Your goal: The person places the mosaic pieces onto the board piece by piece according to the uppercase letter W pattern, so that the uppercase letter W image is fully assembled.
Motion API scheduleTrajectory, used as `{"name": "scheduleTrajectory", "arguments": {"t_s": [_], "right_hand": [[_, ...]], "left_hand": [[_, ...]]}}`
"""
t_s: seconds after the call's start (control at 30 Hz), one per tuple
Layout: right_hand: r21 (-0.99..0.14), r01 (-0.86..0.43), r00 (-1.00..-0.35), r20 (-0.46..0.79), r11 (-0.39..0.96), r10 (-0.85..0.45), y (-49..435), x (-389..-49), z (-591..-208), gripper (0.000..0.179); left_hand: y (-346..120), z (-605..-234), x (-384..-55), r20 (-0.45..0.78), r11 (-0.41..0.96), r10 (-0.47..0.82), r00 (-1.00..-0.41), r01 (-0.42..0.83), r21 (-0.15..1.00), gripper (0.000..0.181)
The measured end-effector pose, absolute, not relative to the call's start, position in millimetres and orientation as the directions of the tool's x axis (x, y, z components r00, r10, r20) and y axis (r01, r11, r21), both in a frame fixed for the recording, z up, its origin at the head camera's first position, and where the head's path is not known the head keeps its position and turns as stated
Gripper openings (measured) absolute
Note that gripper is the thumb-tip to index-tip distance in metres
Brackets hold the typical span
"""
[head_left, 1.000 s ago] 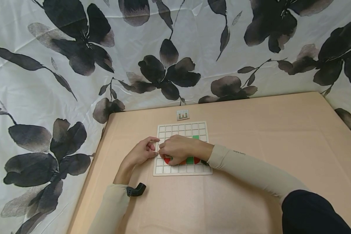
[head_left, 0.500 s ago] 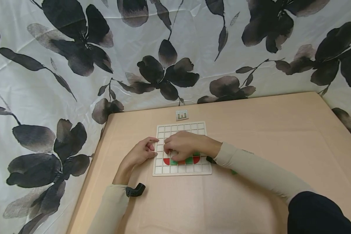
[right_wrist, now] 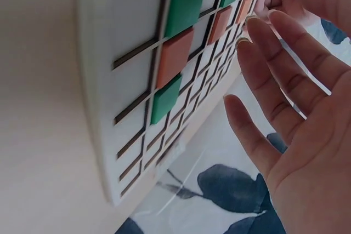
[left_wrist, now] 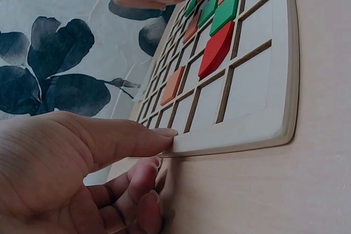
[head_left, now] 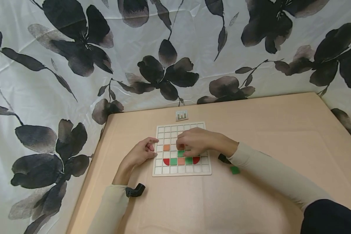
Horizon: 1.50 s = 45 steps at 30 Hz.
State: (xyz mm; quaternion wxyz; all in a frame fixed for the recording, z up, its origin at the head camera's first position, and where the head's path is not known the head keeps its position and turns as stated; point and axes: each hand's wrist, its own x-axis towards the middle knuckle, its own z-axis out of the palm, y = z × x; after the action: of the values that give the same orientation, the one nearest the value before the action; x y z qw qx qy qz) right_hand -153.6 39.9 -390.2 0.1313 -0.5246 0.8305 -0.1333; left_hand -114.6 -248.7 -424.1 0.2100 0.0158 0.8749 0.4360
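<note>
A white grid board [head_left: 166, 169] lies on the table, with red, green and orange tiles in its squares. My left hand [head_left: 139, 152] rests at the board's left edge. The left wrist view shows its thumb [left_wrist: 148, 138] on the rim and other fingers curled beside it. Over the board's right half is my right hand [head_left: 199, 141], partly covering tiles there. Its fingers [right_wrist: 274, 75] are spread and loosely bent in the right wrist view, with no tile seen between them. One orange tile [head_left: 166, 147] sits alone in the left squares. A red tile [head_left: 166, 161] begins a lower row.
A loose green tile [head_left: 235, 170] lies on the table [head_left: 251, 208] right of the board, beside my right sleeve. A small patterned card [head_left: 181, 115] lies behind the board. A flowered cloth [head_left: 193, 39] hangs behind the table.
My right hand has moved rightward and slightly back across the board, uncovering the lone orange tile, the lower row and the loose green tile. My left hand has stayed at the edge.
</note>
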Motion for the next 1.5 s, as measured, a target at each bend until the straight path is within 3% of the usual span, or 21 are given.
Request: {"name": "scheduleTrajectory", "arguments": {"t_s": [0.57,1.5], "right_hand": [[-0.378,-0.763,-0.529,-0.101,0.524,-0.843,102.3,-146.6,-387.9,0.018],[-0.427,-0.653,-0.605,-0.203,0.625,-0.770,186.6,-125.5,-399.4,0.021]], "left_hand": [[-248.7,-424.1,-114.5,-0.348,0.611,0.200,-0.916,-0.161,0.775,0.055],[-245.8,-424.2,-116.8,-0.341,0.615,0.207,-0.917,-0.149,0.774,0.054]]}}
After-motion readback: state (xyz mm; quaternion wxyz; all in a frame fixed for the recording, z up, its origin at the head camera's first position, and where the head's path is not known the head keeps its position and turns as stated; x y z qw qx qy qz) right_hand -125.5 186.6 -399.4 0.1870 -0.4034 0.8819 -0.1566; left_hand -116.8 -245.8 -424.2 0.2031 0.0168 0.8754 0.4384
